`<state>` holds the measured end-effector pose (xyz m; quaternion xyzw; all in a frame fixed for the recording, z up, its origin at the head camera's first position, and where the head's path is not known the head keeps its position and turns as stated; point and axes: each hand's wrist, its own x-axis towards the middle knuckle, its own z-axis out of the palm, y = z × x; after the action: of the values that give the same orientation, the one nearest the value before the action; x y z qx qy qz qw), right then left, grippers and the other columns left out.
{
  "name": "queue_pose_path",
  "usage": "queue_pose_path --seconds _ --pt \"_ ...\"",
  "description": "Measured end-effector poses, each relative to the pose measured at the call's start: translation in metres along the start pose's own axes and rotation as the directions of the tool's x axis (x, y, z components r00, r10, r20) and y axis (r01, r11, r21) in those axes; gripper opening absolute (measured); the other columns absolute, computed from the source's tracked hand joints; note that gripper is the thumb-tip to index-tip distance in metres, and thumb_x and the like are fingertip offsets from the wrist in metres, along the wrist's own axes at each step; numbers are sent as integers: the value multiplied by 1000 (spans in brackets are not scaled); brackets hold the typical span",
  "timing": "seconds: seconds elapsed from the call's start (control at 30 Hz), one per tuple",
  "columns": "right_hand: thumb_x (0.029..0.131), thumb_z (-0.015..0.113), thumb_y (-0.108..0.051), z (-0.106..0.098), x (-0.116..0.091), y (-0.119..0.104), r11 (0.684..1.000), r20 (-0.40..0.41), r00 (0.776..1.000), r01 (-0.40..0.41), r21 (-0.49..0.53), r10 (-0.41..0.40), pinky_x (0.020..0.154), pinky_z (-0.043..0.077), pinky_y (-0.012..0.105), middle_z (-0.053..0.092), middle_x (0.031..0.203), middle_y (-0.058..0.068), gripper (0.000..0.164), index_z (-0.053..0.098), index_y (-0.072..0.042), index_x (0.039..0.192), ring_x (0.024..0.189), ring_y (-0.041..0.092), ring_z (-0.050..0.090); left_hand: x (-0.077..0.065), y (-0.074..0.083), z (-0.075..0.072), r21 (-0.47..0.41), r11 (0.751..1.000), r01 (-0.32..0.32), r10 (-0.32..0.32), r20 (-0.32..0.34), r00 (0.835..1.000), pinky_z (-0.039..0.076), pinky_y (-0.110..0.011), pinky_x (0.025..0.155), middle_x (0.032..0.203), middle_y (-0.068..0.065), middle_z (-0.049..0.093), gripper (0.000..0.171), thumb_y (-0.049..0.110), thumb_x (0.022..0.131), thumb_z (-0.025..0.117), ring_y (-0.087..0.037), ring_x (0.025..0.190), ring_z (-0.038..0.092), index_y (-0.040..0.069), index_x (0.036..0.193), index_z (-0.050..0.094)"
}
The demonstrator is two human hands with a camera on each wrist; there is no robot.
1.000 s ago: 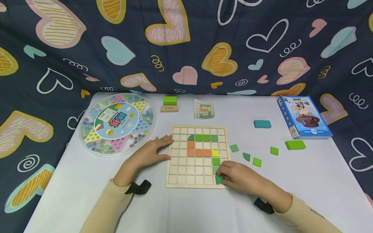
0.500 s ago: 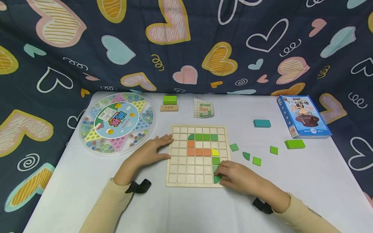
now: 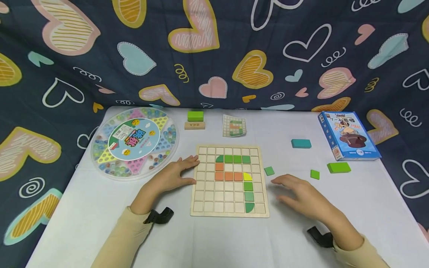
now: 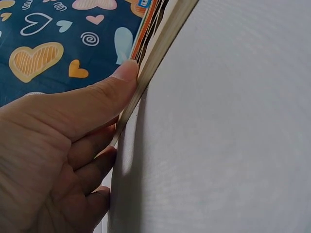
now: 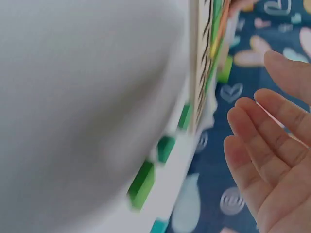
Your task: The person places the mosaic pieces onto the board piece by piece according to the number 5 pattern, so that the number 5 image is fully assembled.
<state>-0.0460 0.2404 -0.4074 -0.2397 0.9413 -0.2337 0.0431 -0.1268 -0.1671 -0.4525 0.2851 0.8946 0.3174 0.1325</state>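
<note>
A wooden grid board point(image 3: 206, 195) lies mid-table with coloured tiles in several cells. Orange tiles point(image 3: 229, 176), a yellow tile point(image 3: 247, 176) and green tiles point(image 3: 237, 159) form a bent line on it. At its lower right end sits a green quarter-round tile point(image 3: 249, 207). My left hand point(image 3: 171, 174) touches the board's left edge with thumb and fingertips spread; the left wrist view shows the thumb point(image 4: 104, 97) against that edge. To the right of the board, my right hand point(image 3: 303, 195) hovers with fingers extended, holding nothing. Loose green tiles point(image 5: 165, 148) lie below it, partly hidden in the head view.
A green square tile point(image 3: 269, 171) and another green tile point(image 3: 315, 174) lie right of the board. Behind stand a pattern card point(image 3: 234, 125), a round marble game point(image 3: 100, 149), small blocks point(image 3: 195, 116), a teal block point(image 3: 301, 143), a green block point(image 3: 339, 167) and a blue box point(image 3: 355, 136).
My right hand has let go of the green quarter-round tile, which now sits in the bottom row, and has moved right off the board with fingers opened. My left hand stays put.
</note>
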Motion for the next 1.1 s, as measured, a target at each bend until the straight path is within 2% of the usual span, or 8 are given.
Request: queue_pose_path --seconds 0.23,0.47,0.6,0.77,0.97,1.1 --pt "80 76 -13 -7 -10 30 993 -25 992 -120 9 120 87 54 47 64 119 7 43 62 -7 120 106 27 62 -1 0 0 10 1000 -8 8 -5 1000 22 -47 118 150 -4 36 68 32 80 74 -23 140 32 6 138 49" --pt "80 76 -16 -9 -17 52 975 31 976 -218 36 217 87 53 49 63 118 12 43 62 -6 119 107 31 61 -1 1 0 12 1000 -6 6 -3 1000 22 -46 118 150 -4 36 68 32 80 74 -23 140 32 6 138 49" --pt "77 76 -11 -6 -16 59 973 29 973 -228 30 227 82 55 40 62 110 7 38 64 -8 113 98 23 60 0 1 0 15 1000 -5 5 -4 1000 22 -46 118 150 -4 36 68 32 80 74 -22 140 32 6 138 49" --pt "76 77 -9 -4 -15 66 972 10 973 -231 42 231 71 50 26 60 98 1 27 66 -10 101 86 13 54 0 0 0 11 1000 -6 6 -5 1000 22 -46 118 150 -4 36 68 32 80 74 -22 140 32 6 138 49" --pt "80 75 -10 -3 -15 64 974 -13 976 -214 69 215 72 53 24 64 98 -2 25 66 -12 102 85 8 57 0 0 0 18 1000 -11 11 -6 1000 22 -46 118 150 -4 36 68 32 80 74 -22 140 33 6 138 49" --pt "80 75 -13 -3 -13 55 981 -71 986 -140 135 151 72 54 22 66 100 -5 26 67 -17 104 84 8 60 0 1 0 11 1000 6 -6 -1 1000 22 -47 118 151 -3 35 68 33 81 74 -22 141 31 7 138 49"
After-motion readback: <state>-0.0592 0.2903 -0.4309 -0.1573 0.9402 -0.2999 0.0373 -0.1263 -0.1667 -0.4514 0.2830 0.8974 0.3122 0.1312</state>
